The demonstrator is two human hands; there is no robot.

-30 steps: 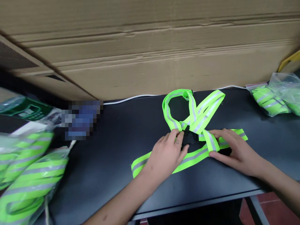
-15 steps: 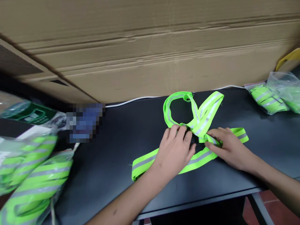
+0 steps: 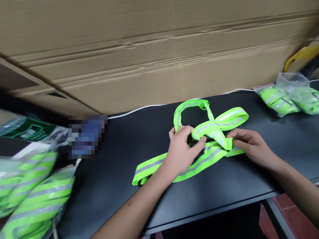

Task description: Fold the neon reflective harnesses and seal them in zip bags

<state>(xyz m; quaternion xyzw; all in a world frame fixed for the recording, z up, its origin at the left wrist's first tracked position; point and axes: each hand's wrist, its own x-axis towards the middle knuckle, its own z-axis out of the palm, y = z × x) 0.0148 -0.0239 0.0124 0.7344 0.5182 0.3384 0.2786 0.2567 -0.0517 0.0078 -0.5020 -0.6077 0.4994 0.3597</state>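
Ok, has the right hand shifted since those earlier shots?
Yes: the right hand, on the reflective strap, now sits farther back from the black table's front edge, closer to the bagged green straps at the far right.

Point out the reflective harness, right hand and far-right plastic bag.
reflective harness (image 3: 149,166): head view, on the lower-left strap
right hand (image 3: 251,144): head view, on the back of the hand
plastic bag (image 3: 276,101): head view, on its middle

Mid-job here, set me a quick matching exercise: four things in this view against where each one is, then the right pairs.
Things:
1. left hand
2. bagged reflective straps
3. white cable
4. cardboard box

Places:
A. behind the black table
B. curled on the neon reflective harness
C. along the table's back edge
D. on the table's far right

Pairs: 1-B, 2-D, 3-C, 4-A
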